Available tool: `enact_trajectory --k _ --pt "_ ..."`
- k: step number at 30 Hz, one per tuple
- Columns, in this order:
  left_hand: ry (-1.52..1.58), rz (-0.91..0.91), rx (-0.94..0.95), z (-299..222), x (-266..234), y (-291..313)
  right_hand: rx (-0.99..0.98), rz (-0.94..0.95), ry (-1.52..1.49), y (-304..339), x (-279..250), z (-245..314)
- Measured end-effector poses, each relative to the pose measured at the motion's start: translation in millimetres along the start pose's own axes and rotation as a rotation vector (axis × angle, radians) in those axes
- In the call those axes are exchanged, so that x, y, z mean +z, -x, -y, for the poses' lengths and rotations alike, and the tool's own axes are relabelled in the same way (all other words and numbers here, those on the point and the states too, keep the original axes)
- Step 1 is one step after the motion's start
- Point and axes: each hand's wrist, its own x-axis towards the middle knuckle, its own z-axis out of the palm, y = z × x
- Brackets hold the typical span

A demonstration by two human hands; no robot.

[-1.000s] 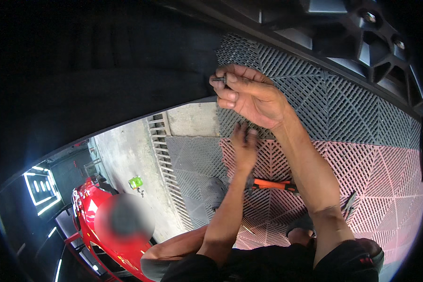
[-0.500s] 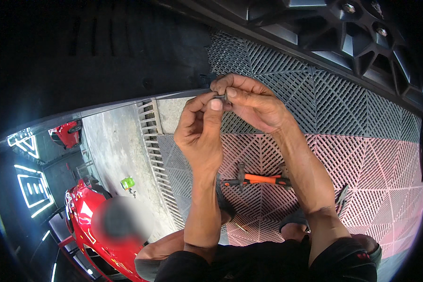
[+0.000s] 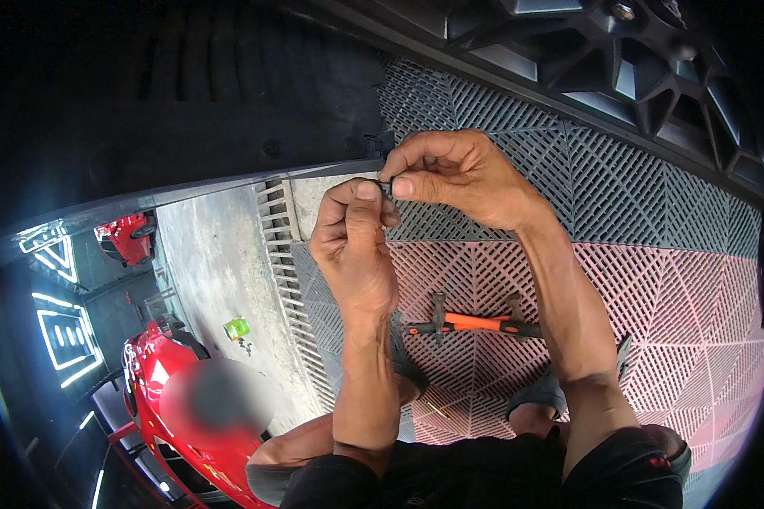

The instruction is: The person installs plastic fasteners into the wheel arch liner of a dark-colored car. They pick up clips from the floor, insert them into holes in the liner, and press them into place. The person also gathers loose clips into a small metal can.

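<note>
A small dark piece [image 3: 387,189] is pinched between the fingertips of both hands, too small and too covered to name its kind. My left hand [image 3: 358,246] grips it from the left with thumb and forefinger. From the right, the thumb and forefinger of my right hand [image 3: 475,180] close on the same piece. Both hands are raised just in front of the lower edge of a large black panel [image 3: 229,140]. At the upper right is a black moulded part [image 3: 628,81] with angular recesses and bolts.
Below my hands, tools with orange and black handles [image 3: 475,322], hammer-like, rest on pink slotted floor tiles [image 3: 645,339]. Grey slotted tiles [image 3: 518,187] adjoin them. To the left are a drain grate [image 3: 282,246], a green packet [image 3: 237,327] on concrete and a red car [image 3: 157,365].
My fingertips have drawn slightly apart around the small piece. The left hand has shifted a little left, and the right thumb points more directly left. The view has shifted slightly.
</note>
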Motion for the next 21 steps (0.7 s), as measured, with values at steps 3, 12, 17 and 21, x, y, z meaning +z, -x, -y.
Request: enact_trajectory --k 3,12,17,21 --pt "0.159 0.006 -0.036 0 1 -2 0.042 -0.023 -0.033 -3 2 1" --pt "-0.918 0.072 -0.256 163 -70 18 -0.032 -0.034 0.22 -70 19 16" --pt "-1.417 0.37 -0.202 232 -97 71 -0.008 0.024 0.228 -88 28 18" --pt "-1.374 0.43 -0.298 236 -93 70 -0.065 0.044 0.237 -92 22 14"
